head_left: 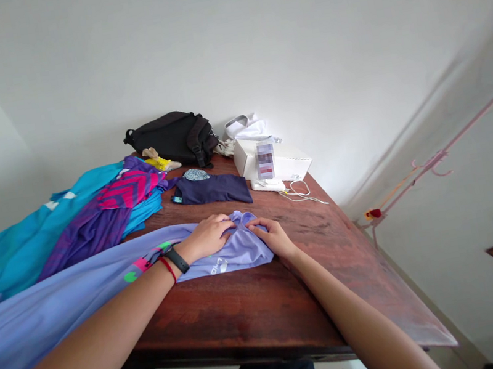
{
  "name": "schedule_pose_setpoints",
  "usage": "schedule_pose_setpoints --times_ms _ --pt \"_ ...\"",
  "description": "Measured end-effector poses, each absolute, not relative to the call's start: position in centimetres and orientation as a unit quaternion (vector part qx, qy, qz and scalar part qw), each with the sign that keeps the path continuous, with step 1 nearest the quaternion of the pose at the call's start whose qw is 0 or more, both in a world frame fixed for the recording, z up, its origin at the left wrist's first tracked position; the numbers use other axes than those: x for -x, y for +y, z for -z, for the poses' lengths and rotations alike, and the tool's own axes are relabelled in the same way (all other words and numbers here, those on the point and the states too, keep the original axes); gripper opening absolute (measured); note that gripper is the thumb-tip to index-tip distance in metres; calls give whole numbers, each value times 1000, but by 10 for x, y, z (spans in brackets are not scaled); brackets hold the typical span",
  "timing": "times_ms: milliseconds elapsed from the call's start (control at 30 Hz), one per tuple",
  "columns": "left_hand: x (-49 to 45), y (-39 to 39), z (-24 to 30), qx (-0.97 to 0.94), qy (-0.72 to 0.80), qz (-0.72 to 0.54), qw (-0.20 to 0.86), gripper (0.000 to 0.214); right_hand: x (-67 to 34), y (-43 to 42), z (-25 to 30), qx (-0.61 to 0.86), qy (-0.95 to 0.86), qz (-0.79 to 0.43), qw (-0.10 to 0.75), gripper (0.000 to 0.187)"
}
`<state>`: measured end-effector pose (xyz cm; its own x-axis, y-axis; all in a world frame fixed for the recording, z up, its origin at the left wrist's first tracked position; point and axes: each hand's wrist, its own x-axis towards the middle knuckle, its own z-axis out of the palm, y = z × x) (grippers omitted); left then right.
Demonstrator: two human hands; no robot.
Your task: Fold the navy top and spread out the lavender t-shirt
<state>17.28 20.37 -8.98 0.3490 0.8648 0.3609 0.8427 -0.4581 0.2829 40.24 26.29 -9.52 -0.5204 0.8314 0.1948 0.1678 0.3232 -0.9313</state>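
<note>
Together, a person's left hand (206,239) and right hand (273,237) rest on a lilac shirt (252,252) on a wooden counter (252,308), their fingers (258,227) curved over a bunched fold, though whether they grip it cannot be told. The shirt's length drapes left beside a teal garment (18,249) and a purple-and-pink garment (121,195), a black wristband (176,259) circling the left wrist. Beyond lie a folded navy cloth (212,190), a black bag (168,137), and a white box (270,159) with a white cable (299,195).
</note>
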Motion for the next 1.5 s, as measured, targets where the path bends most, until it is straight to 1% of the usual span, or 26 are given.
schedule_pose_setpoints --times_ms 1233,1500 --pt "-175 200 84 -822 522 -227 21 29 -403 261 92 334 -743 -470 339 32" --pt "-174 202 87 -821 520 -234 24 29 -402 260 92 343 -733 -482 336 35"
